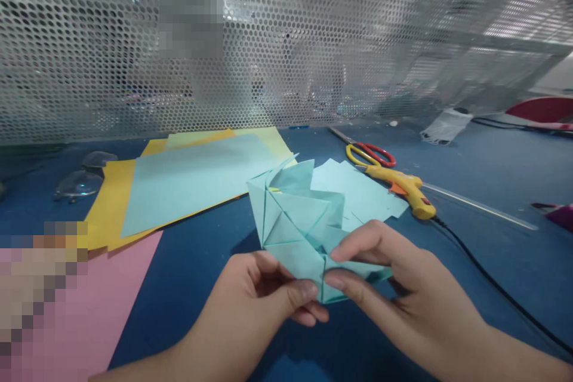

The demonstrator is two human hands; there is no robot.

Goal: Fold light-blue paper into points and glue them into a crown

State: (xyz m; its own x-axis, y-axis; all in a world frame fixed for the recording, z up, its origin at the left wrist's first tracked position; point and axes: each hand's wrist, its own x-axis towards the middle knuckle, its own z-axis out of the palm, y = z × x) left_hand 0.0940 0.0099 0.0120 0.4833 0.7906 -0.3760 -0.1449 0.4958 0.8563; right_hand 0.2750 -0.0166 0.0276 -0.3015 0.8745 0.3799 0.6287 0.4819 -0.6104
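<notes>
A folded light-blue paper shape (pixel 299 218) with several creases and raised flaps is held just above the blue table (pixel 492 179). My left hand (pixel 264 304) grips its lower left edge, thumb on top. My right hand (pixel 403 292) pinches its lower right corner between thumb and forefinger. Both hands meet at the bottom of the paper near the front edge of the table.
Flat sheets lie behind and left: light blue (pixel 192 182), yellow (pixel 107 203), pink (pixel 120 286). More light-blue pieces (pixel 362 191) lie behind the shape. Scissors (pixel 369 155), a yellow glue gun (pixel 403 186) with black cord (pixel 492 286), a metal ruler (pixel 483 206), glasses (pixel 83 179) and a perforated metal screen (pixel 313 36) are around.
</notes>
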